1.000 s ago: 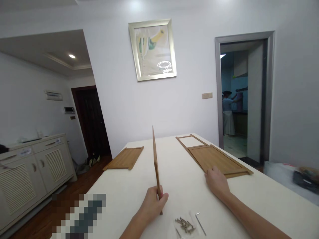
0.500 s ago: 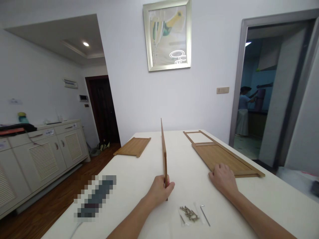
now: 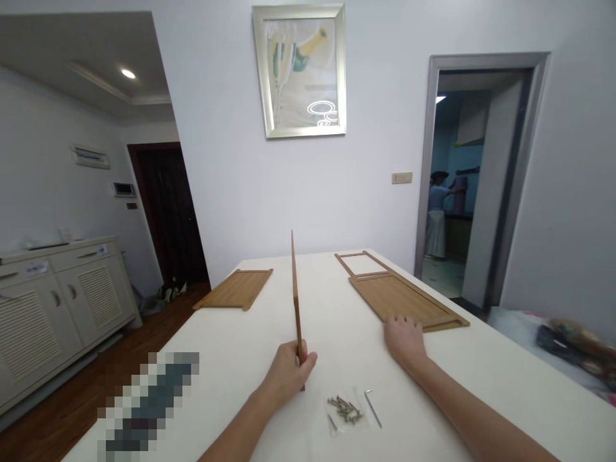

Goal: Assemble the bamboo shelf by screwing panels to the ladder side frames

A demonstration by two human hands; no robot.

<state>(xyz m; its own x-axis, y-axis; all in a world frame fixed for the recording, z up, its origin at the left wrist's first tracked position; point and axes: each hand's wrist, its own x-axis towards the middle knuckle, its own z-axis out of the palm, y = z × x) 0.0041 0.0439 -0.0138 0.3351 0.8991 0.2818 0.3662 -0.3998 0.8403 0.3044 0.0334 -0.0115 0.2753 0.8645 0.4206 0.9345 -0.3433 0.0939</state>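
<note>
Left hand: clamping upright board left of screw bag, likely bracing it.
Right hand: covering flat panel beyond bag, perhaps steadying (grip's hiding).

The left hand and the right hand were bare, as were the left forearm and the right forearm, both slender and smooth in outline, narrowing towards the wrists and broadening towards the lower border of the head view. The left hand showed a short, rounded thumb; the right presented a broad back and a row of short, rounded fingers.
</note>
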